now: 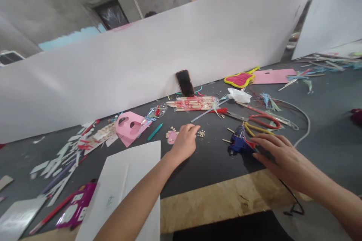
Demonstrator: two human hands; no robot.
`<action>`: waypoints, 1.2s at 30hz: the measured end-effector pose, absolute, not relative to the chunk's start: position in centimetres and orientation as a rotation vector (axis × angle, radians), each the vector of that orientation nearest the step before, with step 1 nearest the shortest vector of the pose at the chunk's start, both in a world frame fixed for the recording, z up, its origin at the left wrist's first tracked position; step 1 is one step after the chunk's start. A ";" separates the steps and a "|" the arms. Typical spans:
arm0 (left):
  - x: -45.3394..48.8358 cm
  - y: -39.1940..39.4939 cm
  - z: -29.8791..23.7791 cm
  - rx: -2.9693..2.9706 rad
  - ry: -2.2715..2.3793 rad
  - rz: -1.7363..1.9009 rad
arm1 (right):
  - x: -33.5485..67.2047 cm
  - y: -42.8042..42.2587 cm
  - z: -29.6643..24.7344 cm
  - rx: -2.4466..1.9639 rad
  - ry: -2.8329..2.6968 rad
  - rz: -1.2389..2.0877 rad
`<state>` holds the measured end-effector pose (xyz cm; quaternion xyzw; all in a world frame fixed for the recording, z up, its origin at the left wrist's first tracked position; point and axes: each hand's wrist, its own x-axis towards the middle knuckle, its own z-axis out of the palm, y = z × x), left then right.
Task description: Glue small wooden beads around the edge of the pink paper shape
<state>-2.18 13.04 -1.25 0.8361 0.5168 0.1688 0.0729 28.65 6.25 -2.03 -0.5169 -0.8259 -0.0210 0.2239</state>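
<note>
The grip of the left hand point(184, 142) is drawn narrow just beside a small heap of pale beads point(201, 133); whether a bead is pinched cannot be told. The grip of the right hand point(283, 156) is curved about the rear of a blue glue gun point(238, 144), and how firmly it is held cannot be told. Under the left forearm, a white board point(135, 169) is laid on the dark surface point(209, 165). Just left of the left hand, a small pink piece point(172, 138) is edged with pale bits; farther left, a teal pen point(155, 131) is set near a pink mask point(127, 133). Behind the glue gun, red-handled scissors point(238, 116) are seen. Farther back, wrapped sticks point(195, 103) are bundled, and a phone point(185, 83) is leaned against a white partition point(135, 64).
</note>
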 end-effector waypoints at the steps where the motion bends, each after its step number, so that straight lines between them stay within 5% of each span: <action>1: -1.6 13.9 -1.6 2.529 1.521 0.493 | 28.4 5.9 -2.4 -1.431 -2.258 -0.048; 19: -1.5 9.4 -1.8 2.638 1.314 0.340 | 27.7 4.8 -4.7 -1.438 -2.141 0.048; 36: -9.2 11.8 0.1 2.395 1.900 0.517 | 28.0 3.9 -4.0 -1.518 -2.018 -0.012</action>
